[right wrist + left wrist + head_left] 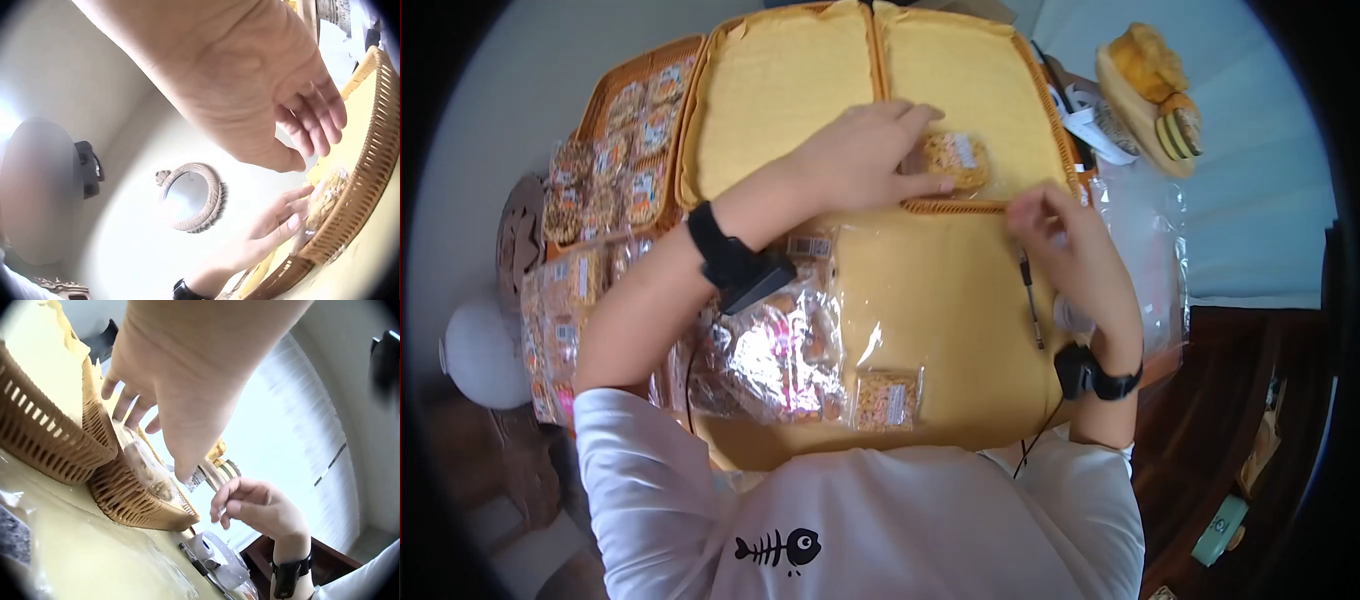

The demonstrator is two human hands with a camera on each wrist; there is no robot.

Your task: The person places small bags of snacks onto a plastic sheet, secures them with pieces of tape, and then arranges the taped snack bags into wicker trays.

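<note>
A clear-wrapped puffed-grain snack (955, 160) with a white label lies at the front of the right-hand lined wicker basket (1055, 110). My left hand (865, 150) reaches over the basket's left part, fingers extended and thumb apart, right beside the snack. In the right wrist view, the left fingertips are at the wrapper of the snack (328, 200). My right hand (1070, 240) hovers near the basket's front right corner, fingers loosely bent with nothing between them. One more wrapped snack (887, 400) lies on the yellow-topped table near my body.
A shiny clear bag of wrapped snacks (775, 350) covers the table's left. A middle basket (785, 80) has a yellow lining; the left basket (685, 60) holds several snacks. A pen (1030, 300) and a tape roll (1072, 315) lie at right, near clear plastic bags (1145, 260).
</note>
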